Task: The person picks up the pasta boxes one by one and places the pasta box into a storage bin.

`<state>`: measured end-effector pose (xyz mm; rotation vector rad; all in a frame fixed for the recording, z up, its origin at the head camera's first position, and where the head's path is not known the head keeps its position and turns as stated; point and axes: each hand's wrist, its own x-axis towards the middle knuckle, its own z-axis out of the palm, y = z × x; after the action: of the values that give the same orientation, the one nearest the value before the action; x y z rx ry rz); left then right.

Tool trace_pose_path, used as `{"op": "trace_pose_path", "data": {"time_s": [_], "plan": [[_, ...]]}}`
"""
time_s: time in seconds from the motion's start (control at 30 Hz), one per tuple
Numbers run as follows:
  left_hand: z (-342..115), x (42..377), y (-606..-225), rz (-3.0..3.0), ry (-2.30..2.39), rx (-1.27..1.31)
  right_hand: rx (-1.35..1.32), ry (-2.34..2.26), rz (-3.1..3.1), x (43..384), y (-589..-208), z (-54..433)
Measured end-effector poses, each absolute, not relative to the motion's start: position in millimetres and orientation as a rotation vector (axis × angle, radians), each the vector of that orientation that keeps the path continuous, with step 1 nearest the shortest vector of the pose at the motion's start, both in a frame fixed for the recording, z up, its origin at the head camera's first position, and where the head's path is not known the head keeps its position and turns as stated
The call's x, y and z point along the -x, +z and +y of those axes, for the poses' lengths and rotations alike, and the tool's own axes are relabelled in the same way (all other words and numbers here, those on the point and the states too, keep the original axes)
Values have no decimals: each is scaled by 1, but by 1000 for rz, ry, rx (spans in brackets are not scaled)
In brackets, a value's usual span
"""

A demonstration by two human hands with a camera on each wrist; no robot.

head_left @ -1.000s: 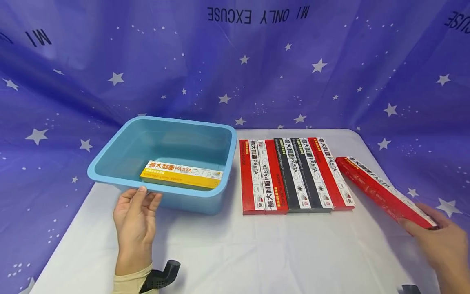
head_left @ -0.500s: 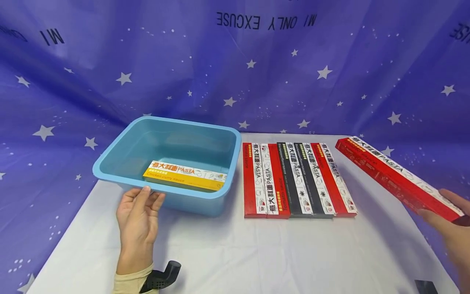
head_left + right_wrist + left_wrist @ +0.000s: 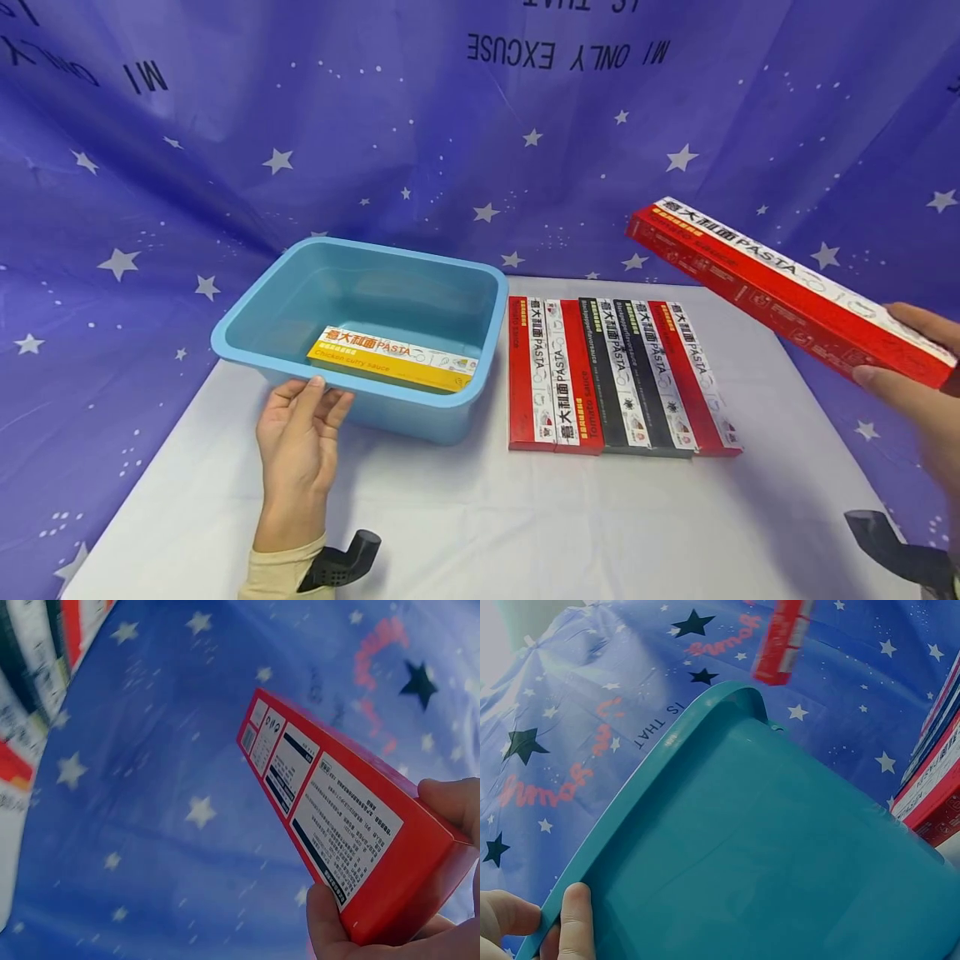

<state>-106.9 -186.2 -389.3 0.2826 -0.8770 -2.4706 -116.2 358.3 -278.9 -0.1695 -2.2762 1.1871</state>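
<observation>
My left hand (image 3: 300, 450) pinches the near rim of a light blue plastic basin (image 3: 358, 396), thumb on the outside top edge. Inside the basin lies a yellow and white pasta box (image 3: 390, 360) marked chicken curry sauce. At the right, my right hand (image 3: 918, 400) grips the near end of a red and white tomato sauce pasta box (image 3: 787, 287), raised above the table and tilted, its far end pointing up and left. The right wrist view shows the printed label on that red pasta box (image 3: 322, 802), with thumb and fingers on opposite sides.
A row of red pasta boxes (image 3: 525, 375) and black pasta boxes (image 3: 611, 375) lies side by side on the white table (image 3: 465, 517), right of the basin. A purple star-printed cloth (image 3: 420, 133) hangs behind and around the table.
My right hand has lifted the red pasta box off the table's right side and carried it up and leftward. The left hand keeps its hold on the basin rim. The head view has shifted slightly.
</observation>
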Motion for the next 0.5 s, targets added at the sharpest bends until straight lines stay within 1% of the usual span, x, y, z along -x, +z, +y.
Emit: {"op": "trace_pose_path", "data": {"time_s": [0.13,0.27,0.37,0.43,0.5], "plan": [[-186,108,-389,-889,-2466,-272,-52,1198,-2144,122,-257,332],[-185,109,-389,-877,-2472,-277,-319,1571,-1974,130,-234,307],[-185,109,-389,-865,-2473,-289,-357,1802,-1926,134,-216,287],[-185,108,-390,-862,-2472,-296,-317,1741,-2035,135,-203,272],[-186,108,-390,-868,-2473,-298,-335,1745,-2087,136,-194,259]]}}
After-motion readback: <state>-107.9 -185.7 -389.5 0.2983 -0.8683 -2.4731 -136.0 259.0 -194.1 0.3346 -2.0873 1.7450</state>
